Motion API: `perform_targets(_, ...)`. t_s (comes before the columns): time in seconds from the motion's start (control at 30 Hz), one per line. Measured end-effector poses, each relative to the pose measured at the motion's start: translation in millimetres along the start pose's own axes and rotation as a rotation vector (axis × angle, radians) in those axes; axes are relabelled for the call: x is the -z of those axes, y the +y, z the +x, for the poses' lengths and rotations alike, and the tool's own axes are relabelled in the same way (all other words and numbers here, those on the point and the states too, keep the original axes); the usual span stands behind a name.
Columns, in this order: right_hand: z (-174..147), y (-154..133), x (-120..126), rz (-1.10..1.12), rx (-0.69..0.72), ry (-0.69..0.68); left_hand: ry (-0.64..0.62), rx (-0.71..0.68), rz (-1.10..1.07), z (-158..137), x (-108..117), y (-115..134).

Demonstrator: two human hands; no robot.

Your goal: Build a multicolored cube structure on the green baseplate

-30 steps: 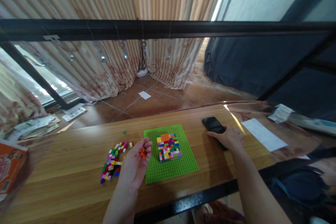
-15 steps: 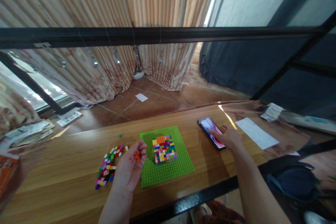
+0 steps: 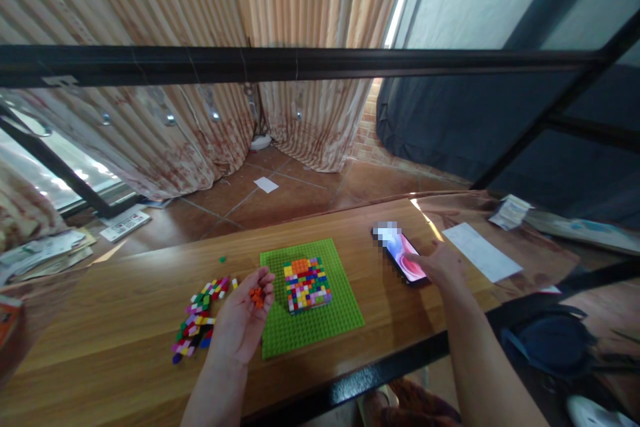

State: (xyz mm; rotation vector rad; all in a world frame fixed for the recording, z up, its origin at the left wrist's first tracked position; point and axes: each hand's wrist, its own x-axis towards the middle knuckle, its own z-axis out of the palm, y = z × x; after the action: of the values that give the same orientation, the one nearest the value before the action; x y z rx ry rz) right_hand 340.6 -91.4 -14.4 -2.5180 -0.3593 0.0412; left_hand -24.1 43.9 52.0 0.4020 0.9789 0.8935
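My left hand (image 3: 245,320) is palm up with fingers curled, cupping several small orange bricks (image 3: 257,297). It hovers over the left edge of a green baseplate (image 3: 340,307). On that plate sits a square block of many-coloured bricks (image 3: 307,283), with orange ones at its far side. A smartphone (image 3: 400,250) lies face up to the right of the plate, its screen lit. My right hand (image 3: 440,267) is above the phone's near right end, one digit stretched onto or just over the screen; its other fingers are partly hidden.
A loose heap of coloured bricks (image 3: 193,327) lies on the wooden table (image 3: 115,320), left of my left hand. A lone green brick (image 3: 223,259) lies farther back. White paper (image 3: 483,252) is right of the table. A dark metal bar (image 3: 350,390) runs along the near edge.
My right hand's outstretched digit has shifted from the middle of the phone screen toward its near right end. My left hand keeps its cupped pose. The whole view has shifted slightly.
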Motion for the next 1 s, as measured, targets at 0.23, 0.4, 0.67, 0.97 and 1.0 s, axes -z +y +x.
perform_targets(0.23, -18.9, -37.5, 8.1, 0.333, 0.137, 0.456, -0.019, 0.007, 0.004, -2.2, -0.4, 1.7)
perform_targets(0.4, -93.1, -85.4, 10.9, 0.634, 0.397, 0.138, -0.161, 0.015, 0.086, -5.8, -5.8, -5.7)
perform_targets(0.67, -216.6, -144.9, 11.5, 0.462, 1.028, -0.457, -0.263, 0.033, 0.159, -13.4, -9.9, -26.4)
perform_targets(0.97, -229.0, -152.2, 2.0, 0.365, 1.020, -0.516, -0.223, -0.004, 0.242, -15.1, -6.1, -26.4)
perform_targets(1.0, -228.7, -151.9, 1.6, 0.399, 1.018, -0.528, -0.231, -0.013, 0.253, -15.3, -6.0, -26.1)
